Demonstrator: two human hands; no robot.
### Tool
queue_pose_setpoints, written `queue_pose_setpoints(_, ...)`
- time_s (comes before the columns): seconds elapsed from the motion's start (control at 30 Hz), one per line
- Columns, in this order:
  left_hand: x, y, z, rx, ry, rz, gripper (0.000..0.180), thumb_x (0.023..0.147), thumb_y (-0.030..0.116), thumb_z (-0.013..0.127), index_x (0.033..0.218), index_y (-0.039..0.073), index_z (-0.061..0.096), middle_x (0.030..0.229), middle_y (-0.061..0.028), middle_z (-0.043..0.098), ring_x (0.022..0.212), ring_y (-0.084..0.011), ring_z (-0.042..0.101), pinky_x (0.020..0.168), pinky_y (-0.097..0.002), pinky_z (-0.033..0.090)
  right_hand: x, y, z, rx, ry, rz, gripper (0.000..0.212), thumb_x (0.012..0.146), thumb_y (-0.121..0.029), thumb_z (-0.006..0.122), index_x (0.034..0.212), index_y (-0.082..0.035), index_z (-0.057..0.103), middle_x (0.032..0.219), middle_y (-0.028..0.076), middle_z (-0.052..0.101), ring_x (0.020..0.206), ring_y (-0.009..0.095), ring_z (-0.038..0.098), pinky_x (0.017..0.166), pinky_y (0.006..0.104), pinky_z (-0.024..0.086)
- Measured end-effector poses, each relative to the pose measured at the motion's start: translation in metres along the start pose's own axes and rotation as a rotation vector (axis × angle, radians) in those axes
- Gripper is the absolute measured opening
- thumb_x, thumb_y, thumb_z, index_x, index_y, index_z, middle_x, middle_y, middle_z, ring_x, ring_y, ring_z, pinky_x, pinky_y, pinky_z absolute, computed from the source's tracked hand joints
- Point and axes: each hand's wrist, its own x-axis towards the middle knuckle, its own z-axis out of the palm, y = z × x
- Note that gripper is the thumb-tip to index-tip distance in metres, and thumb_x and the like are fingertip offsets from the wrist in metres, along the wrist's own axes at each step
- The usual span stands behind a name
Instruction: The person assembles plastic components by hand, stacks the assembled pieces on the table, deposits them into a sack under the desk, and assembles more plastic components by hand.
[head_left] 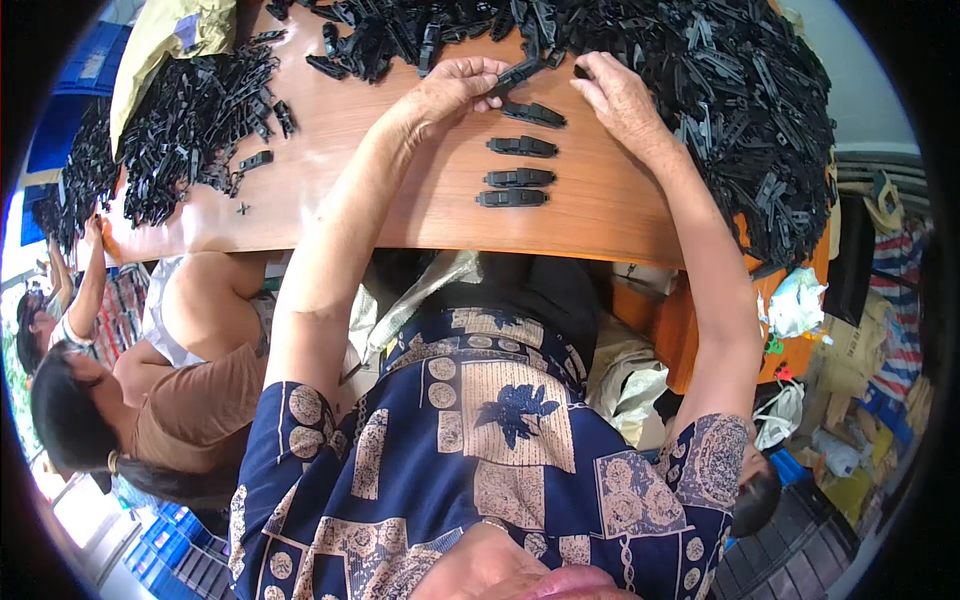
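- The person's left hand (452,95) has its fingers clamped on the near-left end of a slim, elongated black part, seemingly hard moulded plastic (517,75), held at a slant above the wooden counter with the reddish-brown, glossy top (610,215).
- The right hand (622,105) is just to the right of that part, apart from it, thumb and index finger close together; a small dark spot shows between them, but I cannot tell whether they grip a piece.
- The held part looks light and stiff, so a pinch of thumb and fingertip should carry it without bending it.
- Its long sides look like the safest hold; any thin tips or small catches might snap under a hard squeeze.
- Smooth faces could slip or twist in a loose pinch.
- Four similar black tapered parts (522,147) lie in a column nearer the body, apart from each other, their sides free for fingers.
- In the large tangled heap of black plastic parts at right (745,100), pieces overlap and may snag when lifted.
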Motion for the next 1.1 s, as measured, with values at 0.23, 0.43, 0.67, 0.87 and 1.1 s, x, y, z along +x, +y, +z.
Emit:
queue_pose_setpoints(0.23,0.024,0.008,0.02,0.669,0.066,0.067,0.026,0.103,0.022,0.06,0.119,0.003,0.069,0.094,-0.0046,0.07,0.078,-0.0105,0.064,0.069,-0.0248,0.052,-0.037,0.007,0.001,0.165,-0.033,0.092,0.025,0.091,-0.013,0.073,0.109,0.001,0.061,0.091,0.014,0.064,0.079,0.025,0.064,0.071,0.0357,0.052)
queue_pose_setpoints(0.43,0.015,0.002,0.018,1.12,0.143,0.407,0.029,0.094,0.03,0.071,0.112,0.007,0.071,0.096,-0.0119,0.073,0.088,-0.0259,0.072,0.08,-0.0375,0.056,-0.026,0.0,-0.011,0.161,-0.1,0.142,0.021,0.091,-0.018,0.072,0.102,-0.002,0.063,0.091,0.014,0.063,0.085,0.035,0.065,0.075,0.0423,0.051)
queue_pose_setpoints(0.67,0.008,0.002,0.021,1.334,0.107,0.544,0.021,0.091,0.021,0.07,0.109,0.01,0.072,0.102,-0.0073,0.068,0.095,-0.0312,0.068,0.085,-0.0421,0.054,0.002,-0.002,-0.02,-0.077,-0.224,-0.104,0.018,0.092,-0.02,0.068,0.1,-0.005,0.061,0.096,0.013,0.064,0.091,0.037,0.066,0.077,0.0469,0.053)
queue_pose_setpoints(0.87,0.007,0.0,0.021,1.252,0.092,0.599,0.019,0.092,0.019,0.069,0.106,0.007,0.071,0.097,-0.011,0.068,0.093,-0.0337,0.067,0.082,-0.0425,0.053,0.012,-0.001,-0.017,-0.088,-0.378,-0.106,0.021,0.091,-0.02,0.069,0.092,-0.004,0.056,0.082,0.018,0.067,0.084,0.042,0.067,0.071,0.0504,0.053)
queue_pose_setpoints(1.1,0.011,0.002,0.02,1.267,0.048,0.575,0.018,0.089,0.017,0.07,0.104,0.006,0.07,0.102,-0.0091,0.067,0.096,-0.0341,0.067,0.083,-0.0444,0.054,0.01,-0.017,0.006,0.037,-0.262,0.009,0.024,0.093,-0.021,0.067,0.092,-0.002,0.053,0.079,0.021,0.062,0.081,0.042,0.063,0.069,0.0495,0.048)
